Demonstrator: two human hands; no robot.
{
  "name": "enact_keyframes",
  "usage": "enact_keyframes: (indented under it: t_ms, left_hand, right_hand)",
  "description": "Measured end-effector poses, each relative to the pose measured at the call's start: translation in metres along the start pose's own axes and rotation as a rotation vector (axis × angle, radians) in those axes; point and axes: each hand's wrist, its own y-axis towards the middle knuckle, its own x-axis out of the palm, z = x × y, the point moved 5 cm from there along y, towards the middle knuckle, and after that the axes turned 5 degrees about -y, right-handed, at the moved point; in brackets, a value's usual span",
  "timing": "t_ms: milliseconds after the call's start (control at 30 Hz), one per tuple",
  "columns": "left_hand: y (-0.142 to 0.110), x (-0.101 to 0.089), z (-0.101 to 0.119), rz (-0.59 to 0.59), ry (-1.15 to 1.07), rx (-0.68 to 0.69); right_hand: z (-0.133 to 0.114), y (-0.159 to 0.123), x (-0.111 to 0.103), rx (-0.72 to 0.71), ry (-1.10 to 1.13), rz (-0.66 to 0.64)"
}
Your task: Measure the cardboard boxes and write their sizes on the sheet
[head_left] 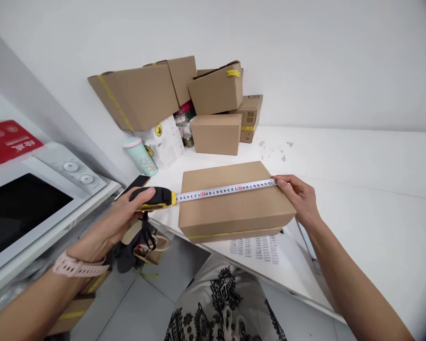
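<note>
Cardboard box (234,213) lay near the front edge of the white table (362,199), the blade (223,190) of a tape measure (156,198) drawn across its top. Right hand (298,196) pinched the blade's end at the box's right edge; left hand (122,213) was wrapped around the tape measure, beyond the left edge. Tumbler (140,155) stood behind.

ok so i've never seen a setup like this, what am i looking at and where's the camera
There's no machine here, just a person's bare left hand and right hand. The single picture comes from a camera worn on their head, looking forward and down. The left holds a black-and-yellow tape measure; the right holds the free end of its tape, stretched across a cardboard box on a white table. Behind are more cardboard boxes and a mint-green tumbler.
</note>
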Motion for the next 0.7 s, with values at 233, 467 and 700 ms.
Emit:
enact_keyframes:
  t_ms: [233,467,700]
  left_hand:
    - [0.0067,-0.0036,-0.0051,-0.015,0.067,-0.019]
    - [0.0082,0.0002,-0.0016,0.009,0.055,-0.065]
    - [0.0091,-0.0016,-0.0027,0.031,0.073,-0.066]
  right_hand:
    - [-0.0037,-0.0025,0.0000,-0.043,-0.014,-0.001]
    - [-0.0044,-0.0020,-0.0006,-0.059,-0.019,-0.015]
    - [-0.0052,-0.0031,-0.0004,-0.038,-0.011,-0.018]
